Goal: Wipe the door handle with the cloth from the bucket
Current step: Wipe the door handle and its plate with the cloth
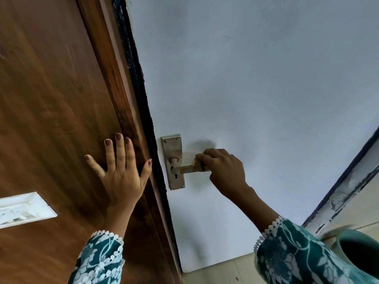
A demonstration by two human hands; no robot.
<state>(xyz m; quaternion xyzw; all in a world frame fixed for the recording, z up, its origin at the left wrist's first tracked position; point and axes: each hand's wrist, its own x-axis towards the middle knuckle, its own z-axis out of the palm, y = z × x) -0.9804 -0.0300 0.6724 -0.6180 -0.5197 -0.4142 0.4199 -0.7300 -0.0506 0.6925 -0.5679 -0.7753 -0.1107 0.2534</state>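
Two hands work at a white door (256, 89). Right hand (224, 168) fingers grip a cloth (198, 165) around the door handle (184, 168); left hand (121, 171) fingers lie spread flat on the wooden frame (61, 99).

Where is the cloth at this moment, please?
In the head view, right of centre, the cloth is bunched in the right hand, pressed on the outer end of the door handle, right of the metal plate.

Legible text, labels, brands, numbers, signs: none. Metal handle plate (173, 160), wooden panel (51, 99) and white switch plate (24, 209) carry no readable marking.
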